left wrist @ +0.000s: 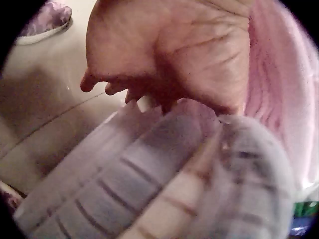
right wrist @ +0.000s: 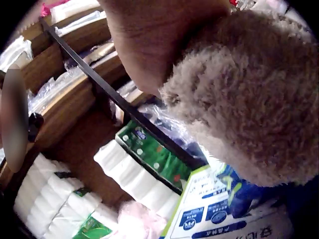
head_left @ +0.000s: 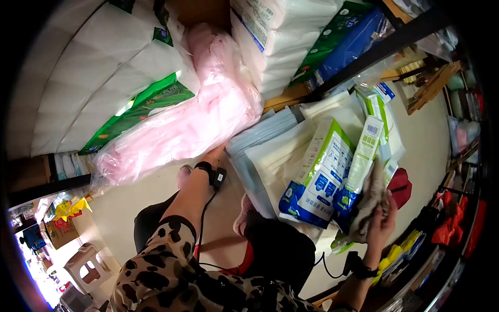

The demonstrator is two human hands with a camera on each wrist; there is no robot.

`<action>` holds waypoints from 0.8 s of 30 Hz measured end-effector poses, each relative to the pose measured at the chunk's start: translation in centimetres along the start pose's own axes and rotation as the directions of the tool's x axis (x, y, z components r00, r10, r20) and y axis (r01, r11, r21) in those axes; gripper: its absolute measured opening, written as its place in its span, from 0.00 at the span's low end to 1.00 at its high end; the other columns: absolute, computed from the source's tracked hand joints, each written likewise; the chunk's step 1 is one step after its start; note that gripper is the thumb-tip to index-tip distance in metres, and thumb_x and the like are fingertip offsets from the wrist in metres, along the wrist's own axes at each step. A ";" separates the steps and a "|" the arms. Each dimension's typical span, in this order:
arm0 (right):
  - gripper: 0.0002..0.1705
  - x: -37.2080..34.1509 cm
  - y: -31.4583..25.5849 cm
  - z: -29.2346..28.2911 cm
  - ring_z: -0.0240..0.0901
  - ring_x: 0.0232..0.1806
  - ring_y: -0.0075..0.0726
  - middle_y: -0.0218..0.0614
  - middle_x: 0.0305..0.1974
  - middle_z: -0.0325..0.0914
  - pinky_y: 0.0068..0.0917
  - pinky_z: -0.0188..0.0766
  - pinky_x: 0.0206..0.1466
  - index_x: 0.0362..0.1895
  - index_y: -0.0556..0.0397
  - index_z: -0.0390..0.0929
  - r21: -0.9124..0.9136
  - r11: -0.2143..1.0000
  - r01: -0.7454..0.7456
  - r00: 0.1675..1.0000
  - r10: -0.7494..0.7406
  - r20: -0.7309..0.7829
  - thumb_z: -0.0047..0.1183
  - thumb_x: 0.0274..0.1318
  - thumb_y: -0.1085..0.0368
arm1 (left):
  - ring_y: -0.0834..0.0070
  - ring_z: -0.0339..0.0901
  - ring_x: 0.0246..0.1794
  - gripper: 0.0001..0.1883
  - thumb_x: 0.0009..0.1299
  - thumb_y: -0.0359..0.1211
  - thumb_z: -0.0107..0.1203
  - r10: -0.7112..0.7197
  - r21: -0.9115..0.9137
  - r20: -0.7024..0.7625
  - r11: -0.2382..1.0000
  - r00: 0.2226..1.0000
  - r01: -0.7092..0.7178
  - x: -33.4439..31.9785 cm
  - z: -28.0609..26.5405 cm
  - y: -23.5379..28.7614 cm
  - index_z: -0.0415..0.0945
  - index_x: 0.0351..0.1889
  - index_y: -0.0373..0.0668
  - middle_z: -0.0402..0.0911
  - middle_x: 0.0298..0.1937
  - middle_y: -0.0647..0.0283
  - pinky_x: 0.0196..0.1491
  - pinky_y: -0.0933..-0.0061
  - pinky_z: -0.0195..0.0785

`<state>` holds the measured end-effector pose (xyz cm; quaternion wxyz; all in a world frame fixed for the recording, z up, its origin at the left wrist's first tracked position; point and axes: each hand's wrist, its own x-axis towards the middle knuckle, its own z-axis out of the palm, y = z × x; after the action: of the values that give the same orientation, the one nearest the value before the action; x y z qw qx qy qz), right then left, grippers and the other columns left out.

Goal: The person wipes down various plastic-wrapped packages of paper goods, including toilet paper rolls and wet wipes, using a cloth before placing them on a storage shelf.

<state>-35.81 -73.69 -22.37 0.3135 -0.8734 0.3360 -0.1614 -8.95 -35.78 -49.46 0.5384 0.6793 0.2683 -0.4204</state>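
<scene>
My left hand (head_left: 214, 155) grips the near corner of a stack of folded blue-grey pads (head_left: 265, 132). In the left wrist view its palm (left wrist: 169, 55) faces the camera, and the pads' plastic-covered ends (left wrist: 144, 169) meet it below; part of the fingers is hidden behind them. A fluffy grey-brown cloth (head_left: 366, 208) is held in my right hand (head_left: 383, 221), and fills the right of the right wrist view. Beside that cloth lie green, white and blue printed packs (head_left: 322, 174), on top of cream folded pads (head_left: 283, 148).
A pink bundle in clear plastic (head_left: 208, 99) lies on the shelf before me, between white tissue packs (head_left: 114, 67) and another stack of them (head_left: 280, 36). A dark metal shelf bar (head_left: 384, 47) crosses at upper right. A stool (head_left: 87, 268) stands at lower left; a red item (head_left: 400, 188) lies right.
</scene>
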 end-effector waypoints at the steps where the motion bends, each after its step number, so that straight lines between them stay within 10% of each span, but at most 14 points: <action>1: 0.22 0.5 0.0 1.5 0.70 0.41 0.24 0.33 0.48 0.75 0.19 0.67 0.44 0.61 0.53 0.67 -0.028 0.998 -0.059 0.995 0.061 0.074 0.47 0.62 0.71 | 0.58 0.45 0.74 0.50 0.61 0.65 0.50 -0.026 0.009 0.034 1.000 0.999 0.026 2.0 -0.5 -1.2 0.46 0.74 0.50 0.48 0.75 0.60 0.70 0.62 0.44; 2: 0.22 0.6 -0.6 2.8 0.72 0.43 0.31 0.38 0.49 0.74 0.23 0.68 0.46 0.60 0.54 0.67 -0.167 0.986 0.010 0.994 0.009 0.113 0.47 0.61 0.71 | 0.62 0.43 0.75 0.44 0.66 0.55 0.53 0.079 0.280 0.303 0.945 0.950 -0.168 4.5 -2.2 -3.9 0.46 0.74 0.48 0.43 0.76 0.59 0.71 0.61 0.45; 4: 0.24 0.6 0.4 4.5 0.71 0.52 0.49 0.50 0.53 0.72 0.36 0.67 0.55 0.61 0.53 0.67 -0.416 0.903 0.105 0.982 -0.028 0.188 0.48 0.59 0.70 | 0.60 0.44 0.74 0.43 0.65 0.54 0.52 0.132 0.391 0.404 0.870 0.905 -0.301 5.8 -0.9 -6.2 0.46 0.74 0.50 0.43 0.76 0.59 0.70 0.61 0.46; 8: 0.24 -0.2 2.4 5.2 0.68 0.57 0.56 0.52 0.55 0.71 0.40 0.64 0.59 0.60 0.53 0.67 -0.366 0.930 -0.038 0.989 0.087 0.118 0.46 0.58 0.71 | 0.57 0.46 0.73 0.42 0.65 0.54 0.52 0.167 0.353 0.419 0.876 0.893 -0.330 5.7 3.4 -6.8 0.47 0.73 0.53 0.44 0.76 0.57 0.69 0.61 0.49; 24: 0.24 -4.4 15.2 3.8 0.71 0.53 0.55 0.47 0.55 0.72 0.39 0.69 0.54 0.59 0.50 0.67 -0.623 0.780 -0.060 0.994 0.101 0.032 0.46 0.56 0.70 | 0.45 0.54 0.69 0.37 0.63 0.52 0.50 0.275 0.436 0.723 0.531 0.634 -0.727 1.4 8.3 -12.5 0.51 0.72 0.67 0.46 0.75 0.51 0.65 0.60 0.58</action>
<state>-44.46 -77.81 -35.53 0.0260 -0.9174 0.3972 -0.0007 -20.82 -40.43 -57.60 0.3954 0.7163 -0.3064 -0.4865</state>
